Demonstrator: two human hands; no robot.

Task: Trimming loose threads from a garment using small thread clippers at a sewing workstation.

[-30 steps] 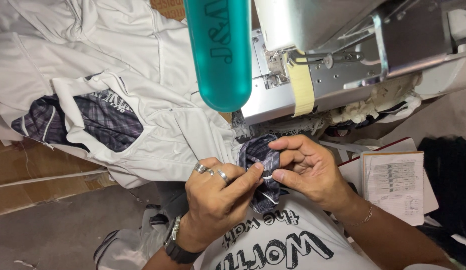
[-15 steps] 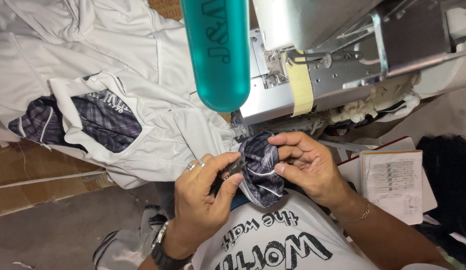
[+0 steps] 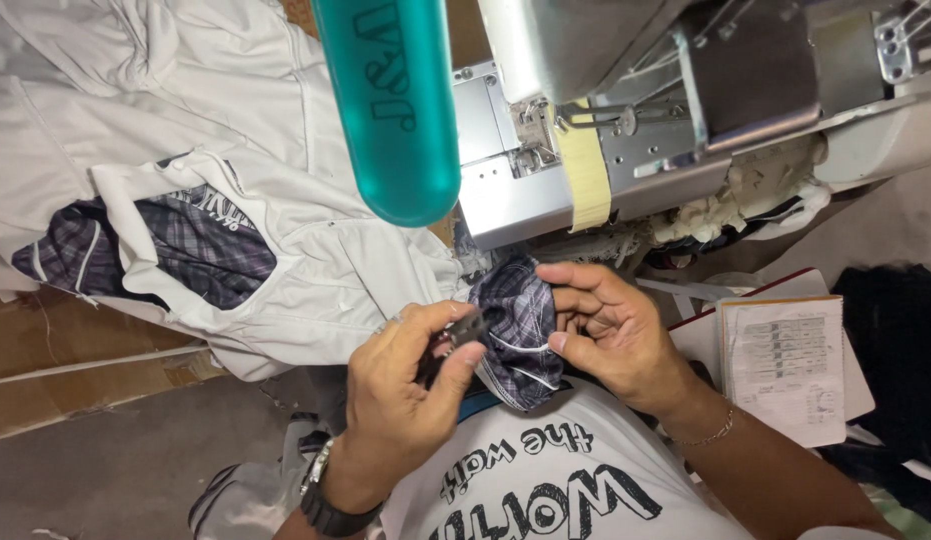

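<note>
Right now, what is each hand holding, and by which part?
The right hand pinches the dark plaid fabric piece at its right edge. The left hand holds a small dark tool between thumb and fingers, against the fabric; its kind cannot be told.

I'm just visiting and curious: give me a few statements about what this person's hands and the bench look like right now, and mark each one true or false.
1. Both hands hold a piece of dark plaid cloth. True: the left hand and the right hand meet on it.
2. The left hand holds a small metal tool against the cloth. True.
3. The left wrist is bare. False: it wears a dark watch.
4. A white garment with plaid lining lies to the left. True.
5. The sewing machine sits below the hands, by the person's chest. False: it stands beyond them, at the top.
6. The hanging tube is red. False: it is teal.
</note>
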